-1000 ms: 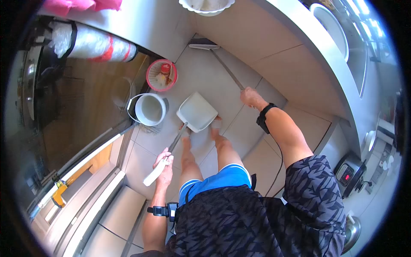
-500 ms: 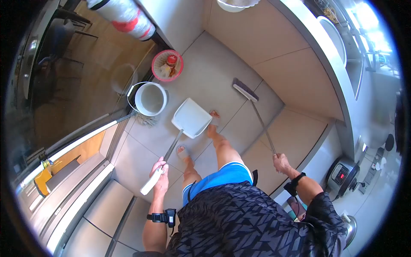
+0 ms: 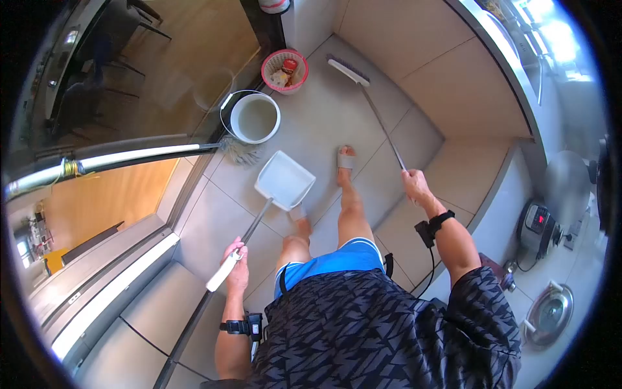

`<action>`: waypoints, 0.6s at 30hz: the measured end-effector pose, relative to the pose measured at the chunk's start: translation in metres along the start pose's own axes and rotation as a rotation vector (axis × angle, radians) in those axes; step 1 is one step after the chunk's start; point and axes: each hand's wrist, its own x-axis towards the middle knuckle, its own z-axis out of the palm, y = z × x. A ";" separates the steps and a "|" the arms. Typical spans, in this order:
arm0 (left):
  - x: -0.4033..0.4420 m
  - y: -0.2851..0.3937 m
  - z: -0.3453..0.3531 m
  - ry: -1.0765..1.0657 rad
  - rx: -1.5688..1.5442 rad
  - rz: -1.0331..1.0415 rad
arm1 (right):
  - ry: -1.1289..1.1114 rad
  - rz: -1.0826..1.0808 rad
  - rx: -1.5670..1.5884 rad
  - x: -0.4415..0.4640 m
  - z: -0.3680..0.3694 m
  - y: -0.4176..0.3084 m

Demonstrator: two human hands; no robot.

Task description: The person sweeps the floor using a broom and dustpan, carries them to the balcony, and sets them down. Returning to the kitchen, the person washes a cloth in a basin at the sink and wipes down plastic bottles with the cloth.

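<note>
My left hand (image 3: 237,260) is closed round the white-and-grey handle of a long-handled dustpan (image 3: 285,179). Its white pan is low over the tiled floor in front of my feet; whether it touches the tiles I cannot tell. My right hand (image 3: 418,188) grips the upper end of a broom's thin grey stick (image 3: 385,127). The broom head (image 3: 348,70), white with dark bristles, lies out ahead on the floor near the base of the beige cabinets. Between the broom head and the glass door stands a pink-rimmed basket (image 3: 285,71) holding some rubbish.
A white bucket (image 3: 255,118) stands by the glass door, with a mop head (image 3: 240,152) beside it and the mop's white pole (image 3: 129,155) slanting left. Beige cabinets (image 3: 440,78) line the right side under a counter. A cooker (image 3: 539,223) with a red display sits at right.
The broom head has moved forward and left, up to the cabinet base, as my right arm reached out. My view has shifted forward, and one foot has stepped. The dustpan stays in my left hand.
</note>
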 end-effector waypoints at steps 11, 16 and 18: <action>-0.018 -0.132 -0.094 0.081 -0.029 -0.087 | 0.034 0.287 0.122 -0.055 -0.008 0.070; -0.026 -0.126 -0.101 0.145 -0.024 -0.184 | 0.007 -0.093 -0.147 0.014 0.001 0.089; -0.035 -0.123 -0.101 0.181 -0.052 -0.235 | 0.025 -0.119 -0.196 0.054 0.006 0.083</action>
